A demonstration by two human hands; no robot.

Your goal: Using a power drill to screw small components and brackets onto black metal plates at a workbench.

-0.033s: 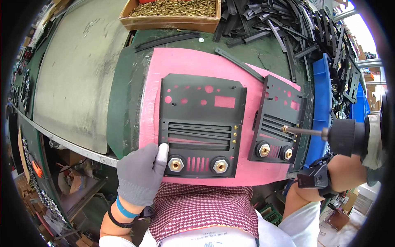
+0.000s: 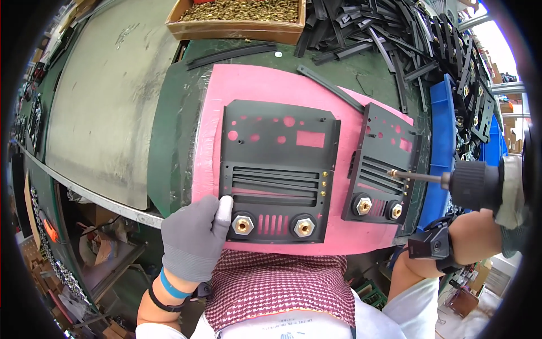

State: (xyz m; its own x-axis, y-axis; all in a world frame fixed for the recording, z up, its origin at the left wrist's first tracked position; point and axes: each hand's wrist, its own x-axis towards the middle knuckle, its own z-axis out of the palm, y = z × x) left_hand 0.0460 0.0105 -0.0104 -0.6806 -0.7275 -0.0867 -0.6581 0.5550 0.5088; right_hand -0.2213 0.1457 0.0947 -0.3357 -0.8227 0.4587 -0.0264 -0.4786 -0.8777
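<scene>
My left hand (image 2: 195, 237), in a grey glove, pinches the lower left edge of a black metal panel (image 2: 271, 147), its thumb on top. This panel has slots, round holes, a rectangular cutout, two brass connectors with hex nuts (image 2: 242, 225) along the bottom and small brass fittings (image 2: 324, 183) at its right side. My right hand (image 2: 512, 192), gloved and partly cut off by the dark rim, grips a power screwdriver (image 2: 474, 184). A small brass piece (image 2: 393, 173) sits at its bit's tip, over a second, similar black panel (image 2: 377, 161). Both panels rest on a pink foam sheet (image 2: 349, 237).
A cardboard box (image 2: 237, 31) of small brass parts stands at the back. Black metal strips (image 2: 361, 37) are heaped at the back right, and one strip (image 2: 330, 87) crosses the foam's far edge. To the right is a blue bin (image 2: 442, 135).
The driver's bit has shifted very slightly right. Otherwise both hands and panels keep their places, apart from a tiny shift of the whole view.
</scene>
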